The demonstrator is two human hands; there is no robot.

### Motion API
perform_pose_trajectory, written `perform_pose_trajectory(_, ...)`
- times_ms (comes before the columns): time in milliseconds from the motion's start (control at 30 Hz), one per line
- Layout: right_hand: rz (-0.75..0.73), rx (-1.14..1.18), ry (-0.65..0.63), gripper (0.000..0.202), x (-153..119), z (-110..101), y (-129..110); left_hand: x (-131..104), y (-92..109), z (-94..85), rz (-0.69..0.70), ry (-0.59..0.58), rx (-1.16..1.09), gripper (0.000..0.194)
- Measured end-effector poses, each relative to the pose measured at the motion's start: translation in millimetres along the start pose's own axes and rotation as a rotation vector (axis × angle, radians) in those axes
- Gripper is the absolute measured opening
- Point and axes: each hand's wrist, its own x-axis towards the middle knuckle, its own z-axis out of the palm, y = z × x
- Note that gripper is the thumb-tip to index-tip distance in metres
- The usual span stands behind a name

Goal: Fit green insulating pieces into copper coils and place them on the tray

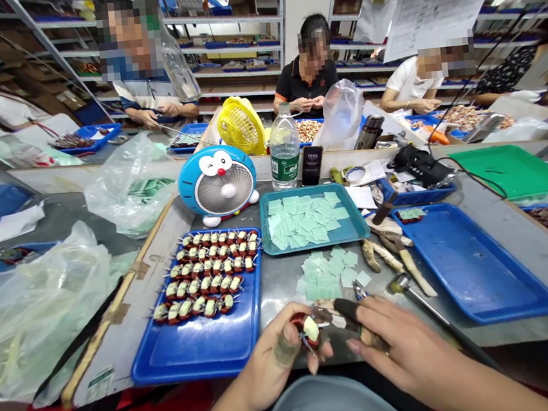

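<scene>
My left hand [282,347], its thumb wrapped in tape, grips a small copper-wound coil [309,331] with a pale yellow-green pad on it. My right hand [403,341] is closed around a hand tool [349,310] with a dark, wrapped handle; its metal end comes close to the coil, and I cannot make out its exact kind. Rows of similar coils [206,270] with pale pads fill the upper part of the blue tray [196,352] at left. Pale green squares [322,275] lie on the bench just beyond my hands.
A teal tray [267,232] holds more green squares. Behind it stand a blue cartoon fan [226,184], a water bottle [284,149] and a phone [312,165]. At right lie a hammer [423,298] and a blue tray [483,263] with one coil. Several co-workers sit opposite.
</scene>
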Motion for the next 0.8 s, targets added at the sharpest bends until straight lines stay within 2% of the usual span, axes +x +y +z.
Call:
perform_pose_trajectory(133, 0.014, -0.022, -0.014, 0.013, 1, -15, -8, 1, 6, -3.8, 0.008, -0.021, 0.043, 0.06)
perform_pose_trajectory(300, 0.004, -0.088, -0.11, 0.013, 9, -34, -12, -7, 14, -5.3, -0.036, -0.033, 0.169, 0.06)
perform_pose_trajectory(400, 0.043, 0.01, -0.182, 0.011, 17, -31, -15, -10, 15, -9.0, -0.019, -0.022, 0.202, 0.057)
perform_pose_trajectory(500, 0.068, 0.102, -0.212, 0.006, 22, -25, -19, -10, 13, -9.8, 0.024, -0.029, 0.057, 0.058)
perform_pose_trajectory(600, 0.027, 0.053, -0.182, 0.009, 24, -21, -19, -9, 10, -8.0, 0.038, -0.046, -0.038, 0.058)
perform_pose_trajectory(800, -0.025, -0.015, -0.158, 0.011, 21, -22, -15, -6, 12, -3.9, 0.076, -0.055, 0.055, 0.055)
